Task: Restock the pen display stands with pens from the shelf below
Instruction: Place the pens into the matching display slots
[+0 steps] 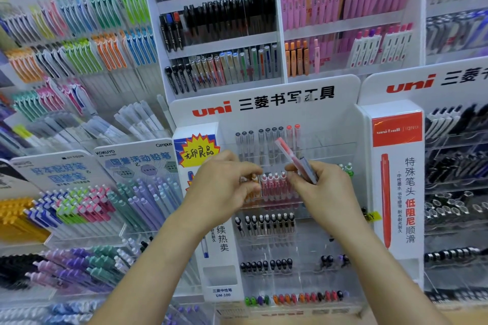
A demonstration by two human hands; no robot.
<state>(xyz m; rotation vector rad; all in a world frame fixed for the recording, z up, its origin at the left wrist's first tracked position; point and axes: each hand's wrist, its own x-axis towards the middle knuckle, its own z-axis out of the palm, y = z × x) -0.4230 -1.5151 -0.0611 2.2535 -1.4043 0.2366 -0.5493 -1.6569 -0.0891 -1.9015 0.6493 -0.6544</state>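
A white and clear uni pen display stand (264, 111) faces me, with tiered rows of pens. My right hand (319, 187) grips a few pens (295, 159), red and dark ones, that stick up to the upper left. My left hand (224, 185) pinches an orange pen (254, 179) at the left end of the second row, beside the pink pens (277, 186). Both hands are close together in front of that row. Green pens (348, 169) show just right of my right hand.
Black-capped pens (264, 221) fill lower rows of the stand. A second uni stand (396, 171) with a red pen poster stands on the right, Kokuyo stands (126, 192) with pastel pens on the left, and taller pen racks (219, 24) behind.
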